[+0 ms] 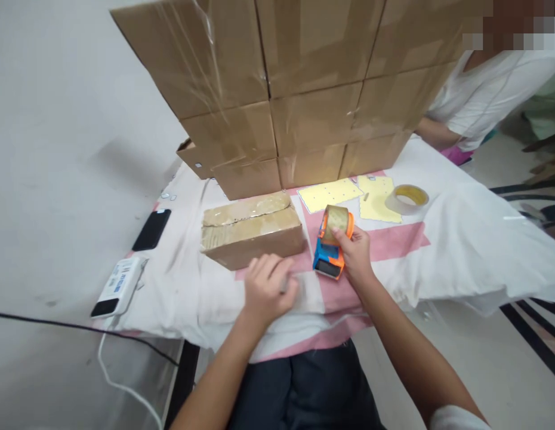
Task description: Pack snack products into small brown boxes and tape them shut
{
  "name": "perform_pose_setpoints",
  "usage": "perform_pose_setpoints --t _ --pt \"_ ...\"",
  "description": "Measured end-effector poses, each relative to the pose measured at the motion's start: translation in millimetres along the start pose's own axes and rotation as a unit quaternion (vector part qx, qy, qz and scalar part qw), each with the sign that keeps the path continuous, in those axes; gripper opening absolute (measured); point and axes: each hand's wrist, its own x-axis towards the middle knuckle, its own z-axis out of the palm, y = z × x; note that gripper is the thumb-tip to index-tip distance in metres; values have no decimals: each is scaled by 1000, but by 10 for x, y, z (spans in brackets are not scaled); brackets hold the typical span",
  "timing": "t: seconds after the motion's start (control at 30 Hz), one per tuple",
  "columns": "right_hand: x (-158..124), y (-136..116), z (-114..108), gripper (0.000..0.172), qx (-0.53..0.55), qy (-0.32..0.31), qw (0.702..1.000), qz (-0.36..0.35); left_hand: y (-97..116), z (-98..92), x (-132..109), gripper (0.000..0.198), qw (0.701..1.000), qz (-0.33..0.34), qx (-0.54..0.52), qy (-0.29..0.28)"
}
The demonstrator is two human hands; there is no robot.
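Far left of your grip, one white lettered device with a black end sits at the edge of the white-and-pink cloth, and one white cable hangs below it. One black smartphone lies just beyond the device.

Nearer, one taped cardboard box rests on the cloth, left of your right-hand grip and just past your left hand. That hand's fingers are curled, with a small pale bit by the thumb; blur hides whether it is clasping anything, and you cannot tell if it touches the box.

Beyond both hands stands one stack of cardboard boxes, nine front faces visible in three columns of three, with one more box jutting out at its left.

Your right hand is closed around one blue-and-orange tape dispenser, thumb against its one roll of brown tape.

Past that grip lie two yellow sheets, side by side. One loose tape roll sits to the right of the grip, by the second sheet. Farther right, one co-worker's white sleeve shows beside the stack.
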Motion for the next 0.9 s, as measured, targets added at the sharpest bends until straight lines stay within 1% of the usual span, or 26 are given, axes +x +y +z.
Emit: perform_pose_setpoints --t 0.03,0.07,0.1,0.13,0.17,0.2,0.23,0.27,0.3,0.37,0.4,0.43,0.47,0.53,0.63,0.7,0.73,0.8,0.9 --pt "-19 28 0 36 -17 1 1000 -8 115 154 -38 34 997 -38 -44 -41" --pt "-41 50 -5 36 -38 -2 999 -17 210 300 -58 44 990 -78 -91 -78" --pt "-63 67 -12 37 -58 -7 998 -26 282 429 -60 52 977 -125 -138 -107" --pt "-83 82 -18 38 -73 -12 997 -34 330 536 -49 54 959 -170 -189 -123" --pt "-100 95 -22 39 -82 -17 996 -40 356 618 -30 47 940 -208 -237 -130" --pt "-113 111 -21 42 -83 -19 995 -48 369 673 -8 36 921 -238 -280 -128" --pt "-121 131 -16 46 -79 -16 995 -59 375 704 14 25 906 -258 -314 -116" --pt "-126 154 -8 52 -78 -7 994 -72 383 713 32 19 896 -272 -337 -97" --pt "-127 179 1 56 -84 7 993 -86 399 704 46 19 891 -280 -349 -73" --pt "-125 230 16 60 -122 29 985 -122 466 652 57 22 886 -300 -352 -15" --pt "-122 251 18 60 -142 34 980 -138 515 619 54 24 884 -310 -350 7" --pt "-117 268 17 60 -157 35 976 -150 569 587 46 25 881 -320 -349 15" --pt "-111 278 12 60 -160 35 974 -156 625 559 31 26 876 -328 -355 11" --pt "-87 274 -3 59 -138 49 978 -149 727 514 -22 26 861 -340 -376 -22" --pt "-19 206 -15 58 -81 105 986 -102 831 461 -162 28 837 -348 -413 -89" --pt "17 128 -13 58 -39 145 985 -80 863 419 -285 28 828 -343 -425 -122" --pt "19 85 -11 58 -23 155 985 -74 869 393 -349 27 827 -342 -426 -134" --pt "-21 5 -14 57 -15 137 989 -61 868 330 -476 29 832 -338 -416 -144" --pt "-157 -88 -43 48 -29 75 996 -25 874 204 -650 32 848 -332 -386 -147"
